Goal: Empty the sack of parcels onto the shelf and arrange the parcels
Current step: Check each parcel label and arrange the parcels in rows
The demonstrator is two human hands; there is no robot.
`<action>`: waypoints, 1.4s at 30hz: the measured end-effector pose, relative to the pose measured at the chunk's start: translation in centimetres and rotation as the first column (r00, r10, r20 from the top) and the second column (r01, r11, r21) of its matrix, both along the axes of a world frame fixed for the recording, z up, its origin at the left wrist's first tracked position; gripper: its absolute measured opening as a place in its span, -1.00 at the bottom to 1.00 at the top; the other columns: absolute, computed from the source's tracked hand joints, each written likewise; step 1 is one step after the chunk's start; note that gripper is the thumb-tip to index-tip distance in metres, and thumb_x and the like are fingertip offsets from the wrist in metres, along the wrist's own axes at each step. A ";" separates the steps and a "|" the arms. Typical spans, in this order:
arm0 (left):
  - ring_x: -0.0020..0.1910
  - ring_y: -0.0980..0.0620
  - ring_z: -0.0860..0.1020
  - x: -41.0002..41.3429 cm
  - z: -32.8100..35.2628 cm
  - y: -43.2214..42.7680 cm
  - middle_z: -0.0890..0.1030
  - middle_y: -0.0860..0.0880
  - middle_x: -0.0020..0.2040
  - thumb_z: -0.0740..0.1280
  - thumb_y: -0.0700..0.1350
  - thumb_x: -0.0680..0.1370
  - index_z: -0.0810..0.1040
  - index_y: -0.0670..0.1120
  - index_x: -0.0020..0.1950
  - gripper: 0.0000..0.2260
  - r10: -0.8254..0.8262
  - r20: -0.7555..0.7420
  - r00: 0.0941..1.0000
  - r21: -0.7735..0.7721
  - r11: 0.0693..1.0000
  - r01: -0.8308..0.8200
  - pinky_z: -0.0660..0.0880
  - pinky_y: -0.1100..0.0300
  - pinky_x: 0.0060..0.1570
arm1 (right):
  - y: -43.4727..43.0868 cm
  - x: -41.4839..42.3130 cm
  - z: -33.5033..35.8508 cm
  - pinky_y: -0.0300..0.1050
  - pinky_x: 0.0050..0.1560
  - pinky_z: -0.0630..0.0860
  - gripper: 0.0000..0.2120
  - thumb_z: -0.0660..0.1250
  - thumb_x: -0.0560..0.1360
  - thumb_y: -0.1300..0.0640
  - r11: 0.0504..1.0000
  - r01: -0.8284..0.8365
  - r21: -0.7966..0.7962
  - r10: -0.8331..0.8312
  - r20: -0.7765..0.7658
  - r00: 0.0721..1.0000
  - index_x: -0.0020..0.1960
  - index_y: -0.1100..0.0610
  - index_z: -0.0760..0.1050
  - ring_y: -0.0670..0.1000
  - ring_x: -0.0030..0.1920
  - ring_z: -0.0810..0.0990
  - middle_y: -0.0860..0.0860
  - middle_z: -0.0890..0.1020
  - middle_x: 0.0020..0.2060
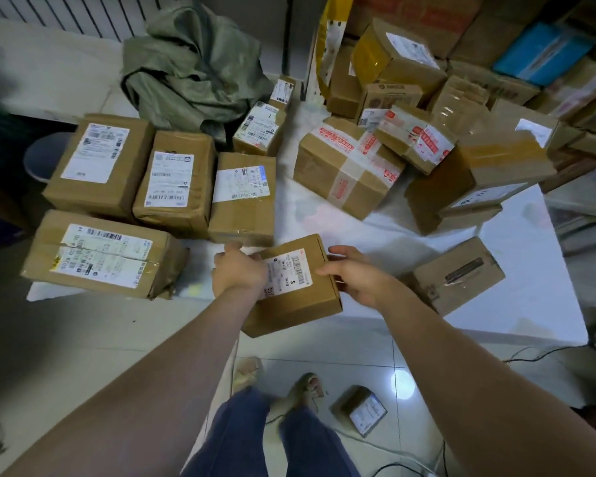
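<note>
I hold a small brown cardboard parcel (300,304) with a white label over the near edge of the white shelf surface (516,304). My left hand (238,273) grips its left side. My right hand (355,277) grips its right side, thumb on top. The empty green sack (193,67) lies crumpled at the back. Labelled parcels stand in rows on the left, among them a large one (100,259) and one just beyond my left hand (243,197). A loose heap of taped boxes (348,166) lies on the right.
A small box (458,273) lies just right of my right hand. Stacked cartons (496,46) fill the back right corner. One small parcel (362,409) lies on the tiled floor by my feet, with cables nearby. A round stool (42,156) stands at the left.
</note>
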State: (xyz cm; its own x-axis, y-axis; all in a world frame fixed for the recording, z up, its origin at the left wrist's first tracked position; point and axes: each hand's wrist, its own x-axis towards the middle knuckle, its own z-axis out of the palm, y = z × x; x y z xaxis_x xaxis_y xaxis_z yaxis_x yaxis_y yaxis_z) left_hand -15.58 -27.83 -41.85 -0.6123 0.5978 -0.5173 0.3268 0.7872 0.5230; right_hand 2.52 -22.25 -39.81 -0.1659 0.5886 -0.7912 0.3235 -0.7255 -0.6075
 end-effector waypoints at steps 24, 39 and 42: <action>0.33 -0.21 0.22 -1.1 1.1 4.7 0.22 -0.19 0.34 0.34 -0.10 0.43 0.33 -0.16 0.33 -0.50 -0.081 -0.228 0.970 -0.177 0.983 0.040 0.23 -0.04 0.32 | 3.5 -6.5 -3.0 0.03 0.19 0.51 -0.54 0.32 0.56 0.09 0.965 0.001 0.263 -0.121 0.442 0.889 0.39 0.23 0.33 0.16 0.20 0.53 0.17 0.47 0.32; 0.52 -0.20 0.06 9.6 4.7 19.5 0.01 -0.14 0.56 0.38 0.07 0.50 -0.03 0.03 0.58 -0.21 -0.118 0.041 0.992 0.230 0.967 0.105 0.13 -0.05 0.45 | 16.4 6.5 0.9 0.09 0.04 0.61 -0.29 0.41 0.51 0.12 0.957 0.089 0.275 -0.149 0.204 0.968 0.47 -0.11 0.04 0.14 0.13 0.60 0.06 0.51 0.21; 0.53 -0.22 0.01 10.9 4.2 20.5 -0.07 -0.11 0.58 0.32 0.13 0.54 -0.04 0.08 0.59 -0.26 -0.113 -0.073 0.991 0.181 0.976 0.124 0.15 -0.07 0.44 | 17.6 7.5 1.3 0.05 -0.04 0.65 -0.44 0.39 0.52 0.09 0.958 -0.138 0.250 0.077 0.240 0.968 0.40 -0.15 0.19 0.04 0.00 0.63 0.00 0.52 0.15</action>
